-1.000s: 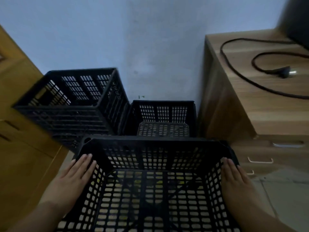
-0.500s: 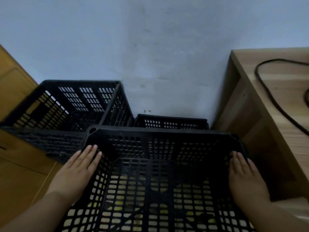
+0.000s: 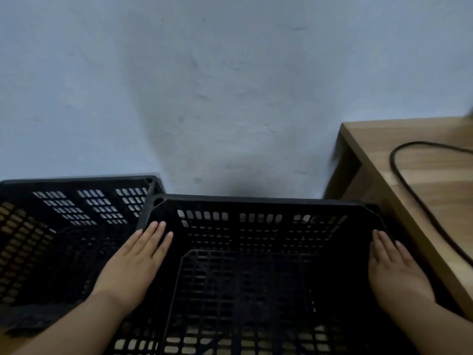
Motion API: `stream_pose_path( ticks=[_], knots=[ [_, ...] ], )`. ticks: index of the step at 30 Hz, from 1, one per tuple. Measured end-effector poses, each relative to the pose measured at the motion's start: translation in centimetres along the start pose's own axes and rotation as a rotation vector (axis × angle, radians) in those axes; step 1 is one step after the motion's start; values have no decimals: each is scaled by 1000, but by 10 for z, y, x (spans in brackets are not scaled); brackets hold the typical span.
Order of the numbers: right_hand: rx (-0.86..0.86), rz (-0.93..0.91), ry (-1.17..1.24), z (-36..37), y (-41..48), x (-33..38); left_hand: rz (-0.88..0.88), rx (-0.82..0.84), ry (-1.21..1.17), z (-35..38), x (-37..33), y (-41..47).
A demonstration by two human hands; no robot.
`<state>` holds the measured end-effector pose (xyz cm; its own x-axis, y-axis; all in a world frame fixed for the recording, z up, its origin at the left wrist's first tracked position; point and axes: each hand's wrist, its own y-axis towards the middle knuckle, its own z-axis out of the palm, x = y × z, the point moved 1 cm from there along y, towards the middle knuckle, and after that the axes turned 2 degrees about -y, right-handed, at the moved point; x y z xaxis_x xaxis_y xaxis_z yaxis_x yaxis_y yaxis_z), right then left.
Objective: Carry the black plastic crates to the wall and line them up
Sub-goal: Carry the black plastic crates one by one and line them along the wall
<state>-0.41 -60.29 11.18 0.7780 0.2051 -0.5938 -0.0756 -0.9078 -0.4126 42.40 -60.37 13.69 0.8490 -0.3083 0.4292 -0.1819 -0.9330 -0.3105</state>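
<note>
I hold a black perforated plastic crate between both palms, its far rim close to the pale wall. My left hand lies flat against the crate's left wall, fingers straight. My right hand presses flat on the inside of the right wall. A second black crate stands to the left against the wall, its right corner tucked behind the held crate's left corner. The lower crate seen earlier is hidden under the held one.
A wooden cabinet stands right beside the held crate, with a black cable lying on its top. A strip of wooden surface shows at the far lower left.
The held crate has moved forward toward the wall, covering the low crate beneath it. The view has tipped up and closer to the wall. Both hands keep the same flat hold.
</note>
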Motion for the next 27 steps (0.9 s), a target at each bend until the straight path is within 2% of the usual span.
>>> stream_pose_path(
  ticks=[5, 8, 11, 12, 14, 15, 17, 21, 27],
  knots=[
    [5, 118, 84, -26, 35, -5, 33, -82, -24, 5, 24, 64],
    [0, 127, 132, -31, 66, -7, 39, -140, -68, 14, 30, 98],
    [-43, 125, 221, -24, 97, -2, 89, -314, -132, 28, 42, 129],
    [-91, 117, 269, -23, 105, -1, 71, -284, -133, 30, 46, 137],
    [-299, 58, 341, -17, 128, 0, 80, -302, -163, 38, 50, 151],
    [-297, 64, 383, -15, 138, -3, 89, -308, -158, 41, 50, 156],
    [-404, 28, 424, -12, 155, -4, 97, -283, -182, 46, 51, 165],
    [-480, 28, 513, -3, 176, 2, 101, -263, -228, 61, 47, 176],
    [-469, -1, 555, 8, 189, 12, 57, -313, -288, 87, 40, 184]
  ],
)
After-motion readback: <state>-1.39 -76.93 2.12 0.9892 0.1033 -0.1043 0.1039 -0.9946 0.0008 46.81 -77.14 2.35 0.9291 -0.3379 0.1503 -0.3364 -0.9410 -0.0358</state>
